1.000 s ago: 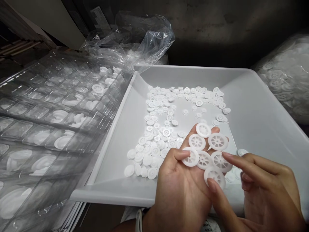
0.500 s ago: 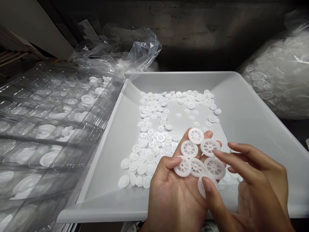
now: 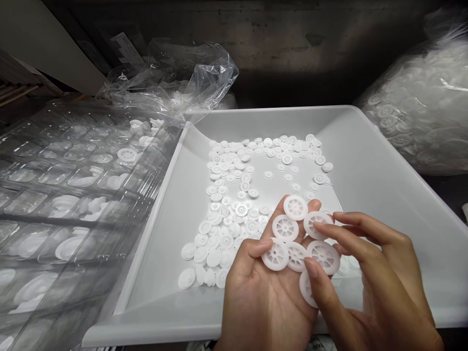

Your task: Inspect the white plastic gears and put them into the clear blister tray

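Note:
Palm up over the tray, my left hand (image 3: 266, 292) holds several white plastic spoked wheels (image 3: 285, 227), its thumb pressed on the rim of the leftmost one. My right hand (image 3: 380, 273) comes in from the right with its fingers apart. Its index fingertip touches the upper right wheel (image 3: 317, 224), and its thumb rests by the edges of the lower right wheel (image 3: 323, 257) and the lowest wheel (image 3: 306, 287). Below and beyond my hands, many loose white wheels (image 3: 241, 209) lie in the pale grey tray (image 3: 161, 273).
Clear plastic compartment trays (image 3: 62, 173) stand at left, some cells with white parts. Behind them lies an opened clear bag (image 3: 204, 83) of white pieces. A full bag of white wheels (image 3: 427, 107) stands at right. A dark wall (image 3: 292, 53) closes the back.
My right hand has shifted slightly left, its index finger further over the upper right wheel. The lower wheels have shifted a little in my left palm. The view has moved slightly.

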### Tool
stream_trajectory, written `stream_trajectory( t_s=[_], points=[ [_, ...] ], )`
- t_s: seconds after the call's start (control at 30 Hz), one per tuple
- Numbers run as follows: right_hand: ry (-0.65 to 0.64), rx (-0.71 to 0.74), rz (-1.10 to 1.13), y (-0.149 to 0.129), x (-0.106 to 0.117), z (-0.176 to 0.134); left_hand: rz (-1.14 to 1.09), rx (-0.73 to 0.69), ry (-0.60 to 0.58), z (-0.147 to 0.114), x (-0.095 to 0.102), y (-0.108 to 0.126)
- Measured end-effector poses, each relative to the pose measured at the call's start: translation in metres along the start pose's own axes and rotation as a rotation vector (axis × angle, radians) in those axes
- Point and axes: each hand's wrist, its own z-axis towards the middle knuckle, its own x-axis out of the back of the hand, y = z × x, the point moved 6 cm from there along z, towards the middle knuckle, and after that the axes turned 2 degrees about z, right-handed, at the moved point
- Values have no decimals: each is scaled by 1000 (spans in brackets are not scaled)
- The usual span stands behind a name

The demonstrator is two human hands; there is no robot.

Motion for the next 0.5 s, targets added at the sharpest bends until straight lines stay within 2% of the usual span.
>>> stream_trajectory(
  t_s=[0.3,0.37,0.5],
  points=[
    [-15,-21,35,11,1,-6,-63,-32,103,3,-1,2],
    [14,-49,120,17,2,-10,-65,-31,86,4,-1,3],
    [158,-155,394,36,5,-16,-53,-72,-6,1,-2,6]
  ],
)
